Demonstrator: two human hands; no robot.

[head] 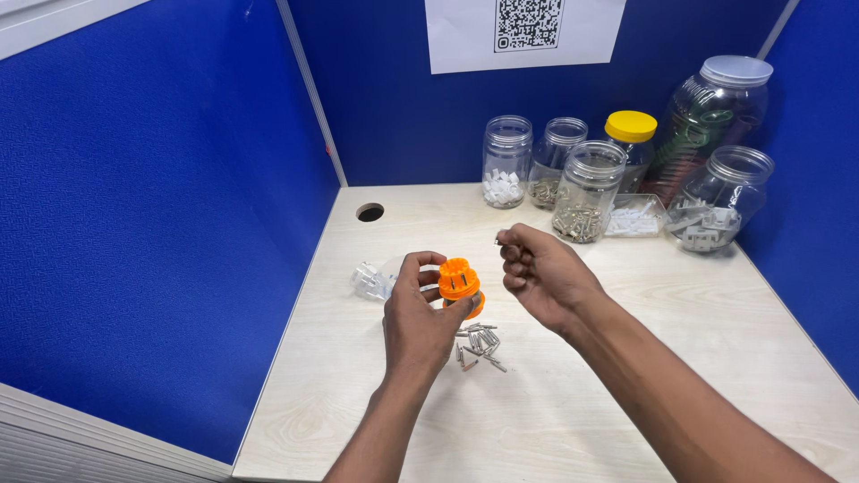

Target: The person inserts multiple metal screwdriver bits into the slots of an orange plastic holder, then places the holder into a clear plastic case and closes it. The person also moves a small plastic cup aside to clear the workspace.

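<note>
Two hands work close together above the pale wooden desk (pixel 626 358). The left hand (pixel 419 317) has its thumb and fingers closed round a small orange ribbed plastic part (pixel 459 282), held upright just over the desk. The right hand (pixel 537 273) is curled nearly shut, its thumb and forefinger pinching a tiny silver metal pin (pixel 498 239) just beside the orange part and slightly above it. The step in hand looks like fitting a pin into that part; the next move would call for a fine, steady alignment of pin to slot. A loose heap of small metal pins (pixel 479 344) lies under the hands, a clear plastic piece (pixel 371 282) to the left, and clear plastic jars (pixel 591 188) stand well apart at the back.
</note>
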